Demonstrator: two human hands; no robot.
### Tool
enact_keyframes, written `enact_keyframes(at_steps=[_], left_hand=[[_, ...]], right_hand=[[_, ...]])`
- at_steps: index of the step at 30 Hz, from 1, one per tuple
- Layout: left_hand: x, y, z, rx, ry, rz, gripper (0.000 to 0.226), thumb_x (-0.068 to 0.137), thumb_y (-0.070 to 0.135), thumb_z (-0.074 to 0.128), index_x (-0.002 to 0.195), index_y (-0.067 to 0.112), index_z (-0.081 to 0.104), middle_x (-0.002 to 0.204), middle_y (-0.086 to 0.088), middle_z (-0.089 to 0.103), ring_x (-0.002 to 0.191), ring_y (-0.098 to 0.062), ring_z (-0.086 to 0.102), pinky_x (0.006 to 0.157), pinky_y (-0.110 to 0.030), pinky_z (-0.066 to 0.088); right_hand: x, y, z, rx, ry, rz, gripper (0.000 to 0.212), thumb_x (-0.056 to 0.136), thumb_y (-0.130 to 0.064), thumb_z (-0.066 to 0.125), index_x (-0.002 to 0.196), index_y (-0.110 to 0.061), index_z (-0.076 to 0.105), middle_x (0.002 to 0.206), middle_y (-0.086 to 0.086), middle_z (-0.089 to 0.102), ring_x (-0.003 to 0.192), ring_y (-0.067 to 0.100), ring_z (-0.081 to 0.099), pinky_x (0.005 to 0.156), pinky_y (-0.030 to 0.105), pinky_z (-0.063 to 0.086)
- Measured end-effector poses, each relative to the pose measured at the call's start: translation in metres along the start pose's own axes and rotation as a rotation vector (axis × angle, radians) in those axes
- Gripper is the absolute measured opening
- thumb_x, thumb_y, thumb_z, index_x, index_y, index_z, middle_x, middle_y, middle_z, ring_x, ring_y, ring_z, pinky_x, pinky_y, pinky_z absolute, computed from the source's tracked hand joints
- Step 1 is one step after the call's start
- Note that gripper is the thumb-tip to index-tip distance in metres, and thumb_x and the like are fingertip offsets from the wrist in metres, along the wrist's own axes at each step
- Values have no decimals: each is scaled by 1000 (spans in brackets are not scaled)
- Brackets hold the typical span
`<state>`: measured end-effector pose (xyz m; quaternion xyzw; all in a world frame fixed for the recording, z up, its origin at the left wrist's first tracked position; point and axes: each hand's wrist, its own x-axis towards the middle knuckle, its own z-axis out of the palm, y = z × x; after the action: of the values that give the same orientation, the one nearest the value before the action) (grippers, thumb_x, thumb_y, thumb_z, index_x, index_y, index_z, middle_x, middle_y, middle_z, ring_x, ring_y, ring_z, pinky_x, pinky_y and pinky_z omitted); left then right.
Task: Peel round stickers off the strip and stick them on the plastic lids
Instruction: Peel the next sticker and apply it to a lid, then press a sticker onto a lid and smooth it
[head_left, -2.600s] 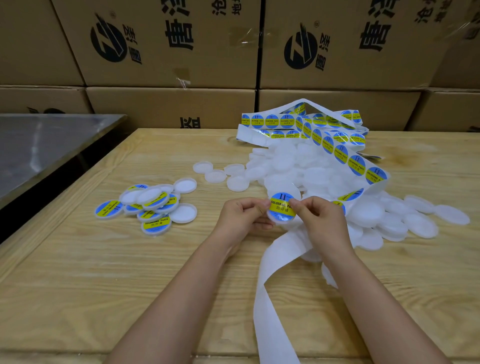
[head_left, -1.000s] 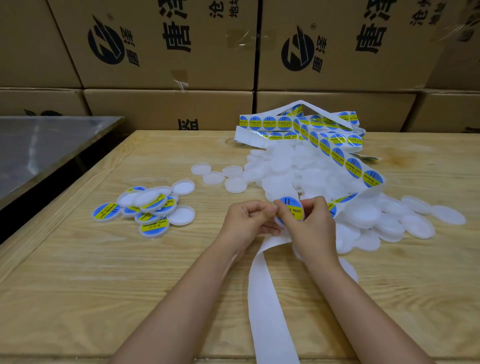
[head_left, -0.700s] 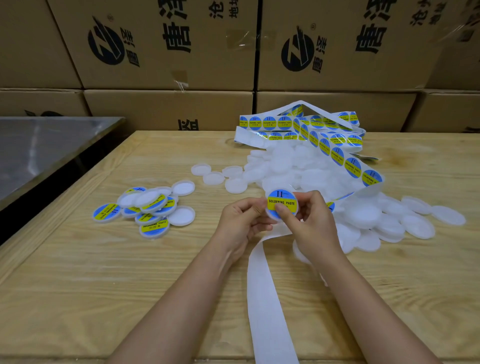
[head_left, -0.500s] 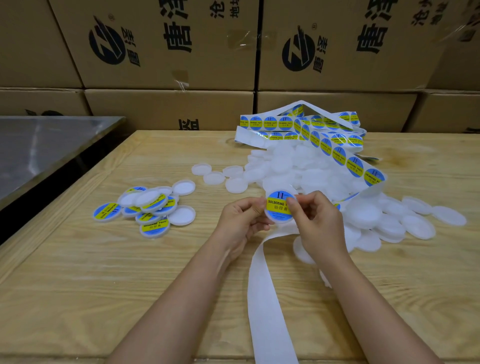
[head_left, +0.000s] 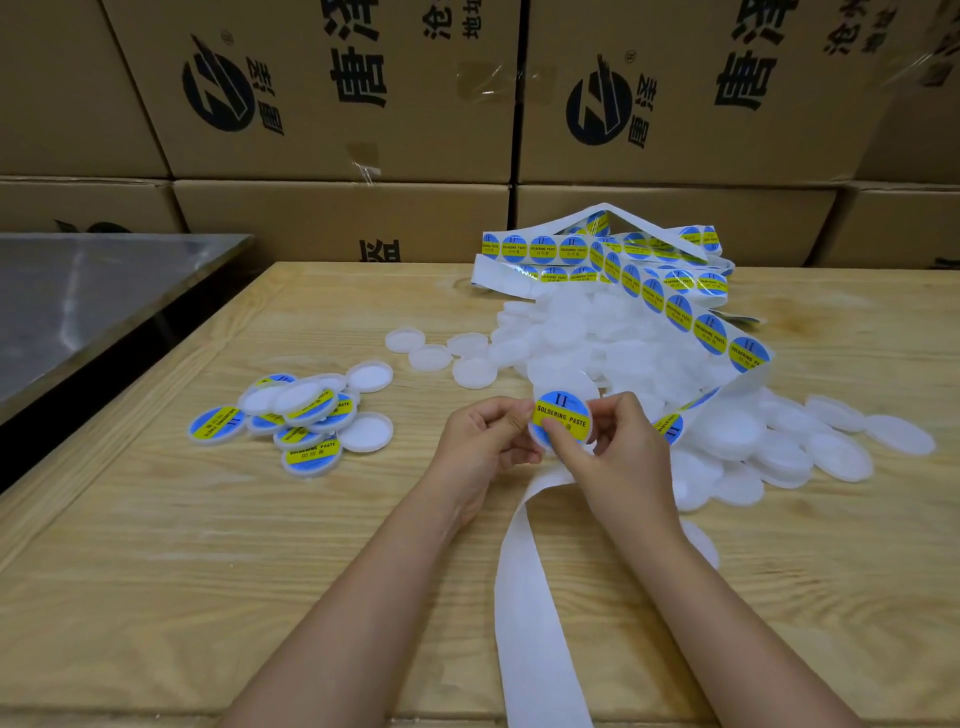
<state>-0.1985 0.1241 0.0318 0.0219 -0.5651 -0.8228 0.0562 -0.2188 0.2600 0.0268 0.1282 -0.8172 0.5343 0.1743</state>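
Pinching one lid (head_left: 534, 437) between both hands, we hold it up just above the table (head_left: 218, 545), face toward us. The left hand (head_left: 485, 441) grips its left edge with thumb and fingertips. The right hand (head_left: 618, 457) closes on the other edge, its thumb (head_left: 563, 441) lying across the lower part of the sticker (head_left: 561, 413).

That sticker is what has changed. A second ago it sat tilted at our right fingertips, up against the strip; now it lies flat and roughly centred on the lid, with the words "SOLDERING PASTE" readable. The thumb has come onto its face, so we judge this to be the pressing-down step, with placement already done. Whether the edges are fully stuck we cannot tell.

The strip (head_left: 680, 314) runs from just beside our right hand up over the heap of plain lids (head_left: 582, 338). Its next sticker sits close to the right knuckles, and the bare backing (head_left: 535, 623) trails toward us under our wrists. The labelled lids (head_left: 306, 415) lie in a small pile well to the left, likely where this one goes next. Many plain ones remain, so the job is far from over. Cartons (head_left: 332, 93) are stacked behind the table.
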Motion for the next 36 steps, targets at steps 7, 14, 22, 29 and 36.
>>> enact_keyframes(at_steps=[7,14,22,29,36], left_hand=[[11,18,-22,306,463,334,9,92,11,57,89,9,65,70,4,65,61,-9,59,58,-17,49],[4,35,-106,1288,894,666,14,90,18,61,91,7,70,87,-10,69,83,-33,57,79,-42,37],[12,18,-116,1693,758,423,14,78,3,63,81,12,73,87,-8,71,100,-31,55,97,-42,14],[11,18,-94,1610,695,567,17,80,10,58,89,12,72,89,-8,70,96,-30,61,99,-44,18],[6,1,-25,1281,292,855,23,81,2,59,102,6,69,99,-7,71,93,-26,66,84,-40,43]], right_hand=[[4,-6,-11,-343,228,-321,39,78,-24,67,112,-4,63,97,14,58,89,34,55,83,35,37],[18,11,-28,-487,391,-98,31,81,-19,68,110,-7,64,109,19,52,99,39,45,79,44,35],[19,20,-34,-355,249,-21,27,81,0,62,107,-5,64,117,17,46,105,34,43,85,24,29],[19,10,-34,-154,258,-26,36,82,9,53,110,-11,63,109,-2,42,88,9,47,81,17,39],[18,7,-30,31,218,5,55,81,12,50,126,-20,53,122,-10,39,82,15,58,79,21,44]])
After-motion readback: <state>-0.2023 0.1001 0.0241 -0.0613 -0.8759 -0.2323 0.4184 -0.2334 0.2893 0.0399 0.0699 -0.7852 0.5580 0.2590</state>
